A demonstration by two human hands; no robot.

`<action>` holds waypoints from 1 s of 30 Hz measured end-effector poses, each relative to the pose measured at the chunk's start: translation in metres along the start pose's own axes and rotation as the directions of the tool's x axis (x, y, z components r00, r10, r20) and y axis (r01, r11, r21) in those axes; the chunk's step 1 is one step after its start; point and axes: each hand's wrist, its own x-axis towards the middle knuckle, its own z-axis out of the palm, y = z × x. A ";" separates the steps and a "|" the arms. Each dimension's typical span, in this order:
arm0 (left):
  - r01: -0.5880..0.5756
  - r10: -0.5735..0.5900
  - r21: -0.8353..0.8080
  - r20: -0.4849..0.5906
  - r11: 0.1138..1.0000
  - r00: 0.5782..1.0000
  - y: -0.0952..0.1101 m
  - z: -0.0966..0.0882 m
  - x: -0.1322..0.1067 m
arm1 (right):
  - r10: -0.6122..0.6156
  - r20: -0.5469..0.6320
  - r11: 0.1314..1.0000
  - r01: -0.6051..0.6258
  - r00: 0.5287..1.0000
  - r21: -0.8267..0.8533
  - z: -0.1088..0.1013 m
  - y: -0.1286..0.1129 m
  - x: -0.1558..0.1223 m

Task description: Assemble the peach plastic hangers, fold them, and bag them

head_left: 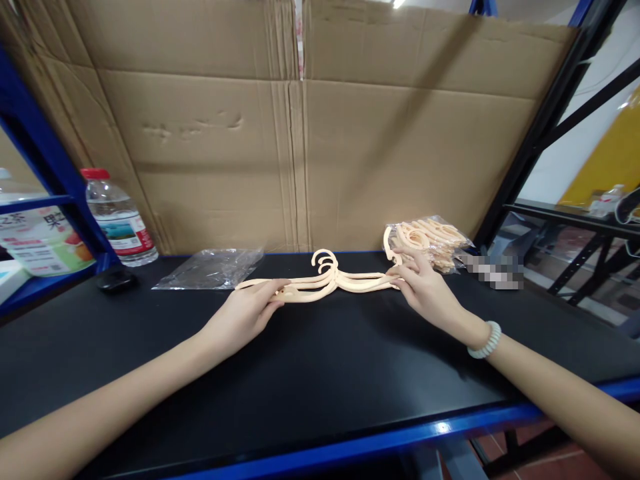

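Several cream-coloured clothes hangers [336, 285] lie stacked together in the middle of the black table, their hooks pointing away from me. My left hand [246, 312] grips the left end of the stack between thumb and fingers. On the other end, my right hand [423, 288] is closed, with its fingers pinched around the hanger arms. Just beyond my right hand is a clear plastic bag of more cream hangers [435, 239]. An empty-looking clear plastic bag [213, 268] lies flat behind my left hand.
A water bottle with a red cap [120, 223] stands at the back left, beside a black computer mouse [116, 280]. Cardboard sheets [225, 147] wall off the table's back. A blue edge [350, 448] runs along the table's front. Black metal shelving [565, 230] stands right.
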 end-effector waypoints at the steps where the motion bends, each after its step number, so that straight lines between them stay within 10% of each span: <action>1: -0.015 0.015 -0.002 -0.001 1.000 1.000 0.000 0.000 0.000 | -0.003 -0.005 1.000 0.003 1.000 0.024 0.000 0.000 0.000; 30: 0.420 -0.352 -0.544 0.230 0.727 0.907 0.003 -0.008 0.009 | -0.030 -0.095 0.990 0.042 0.995 0.133 0.003 -0.001 0.001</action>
